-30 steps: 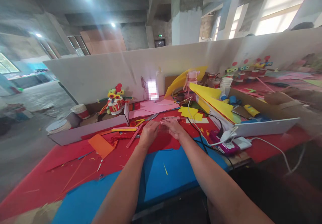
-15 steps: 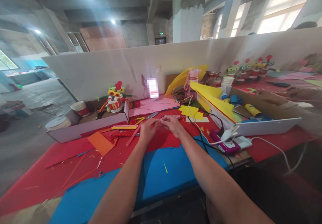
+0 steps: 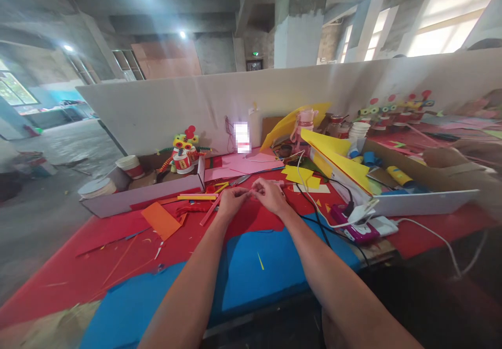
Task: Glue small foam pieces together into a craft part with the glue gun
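Observation:
Over the red table covering, my left hand and my right hand meet with fingertips almost touching. Thumb and forefinger of each are pinched together; whatever small thing they hold is too hard to make out. Beside my left hand lie a pink paper strip and a yellow strip. A red-handled tool rests just left of them. Scissors blades point out beyond my left fingers. Yellow paper pieces lie past my right hand, and blue sheets spread beneath my forearms.
A box on the left bears a paper-cup robot figure and cups. On the right, an open box holds coloured paper rolls. White cables run from a purple power block. Orange paper lies left; another person's arm reaches in.
My fingertips have drawn slightly apart and my right hand has lifted a little. The whole view has shifted slightly, so the scene sits further right.

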{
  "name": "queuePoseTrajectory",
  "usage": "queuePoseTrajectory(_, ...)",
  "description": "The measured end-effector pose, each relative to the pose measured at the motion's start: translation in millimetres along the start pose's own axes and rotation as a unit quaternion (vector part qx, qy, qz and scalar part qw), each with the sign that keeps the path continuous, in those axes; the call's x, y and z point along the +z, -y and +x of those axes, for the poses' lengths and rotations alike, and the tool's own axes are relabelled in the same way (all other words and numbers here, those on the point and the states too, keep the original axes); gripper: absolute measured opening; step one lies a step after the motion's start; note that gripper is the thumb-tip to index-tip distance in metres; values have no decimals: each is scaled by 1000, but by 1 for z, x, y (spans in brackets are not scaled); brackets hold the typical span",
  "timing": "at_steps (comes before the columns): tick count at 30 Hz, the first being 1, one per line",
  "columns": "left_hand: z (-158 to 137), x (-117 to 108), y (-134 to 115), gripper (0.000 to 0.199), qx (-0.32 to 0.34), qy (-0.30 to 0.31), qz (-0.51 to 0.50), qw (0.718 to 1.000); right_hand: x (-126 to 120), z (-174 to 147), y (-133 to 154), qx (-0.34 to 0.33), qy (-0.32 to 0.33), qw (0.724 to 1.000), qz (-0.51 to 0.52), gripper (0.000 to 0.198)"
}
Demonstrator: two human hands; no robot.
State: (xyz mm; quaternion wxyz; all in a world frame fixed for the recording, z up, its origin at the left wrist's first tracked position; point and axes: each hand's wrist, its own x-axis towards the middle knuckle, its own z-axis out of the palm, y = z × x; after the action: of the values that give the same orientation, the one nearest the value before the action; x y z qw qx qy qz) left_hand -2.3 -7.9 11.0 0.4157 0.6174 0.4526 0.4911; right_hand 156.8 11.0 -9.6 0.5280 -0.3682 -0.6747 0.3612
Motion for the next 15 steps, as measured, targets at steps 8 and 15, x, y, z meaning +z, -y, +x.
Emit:
queuePoseTrajectory(8,-4,9,1,30,-64,-51,-206,975,15,-4,8,100,-17,969,224,28)
queuePoseTrajectory(15,-4,18,5,34,-77,-84,-256,960,23,-7,9,158,-61,942,289,37)
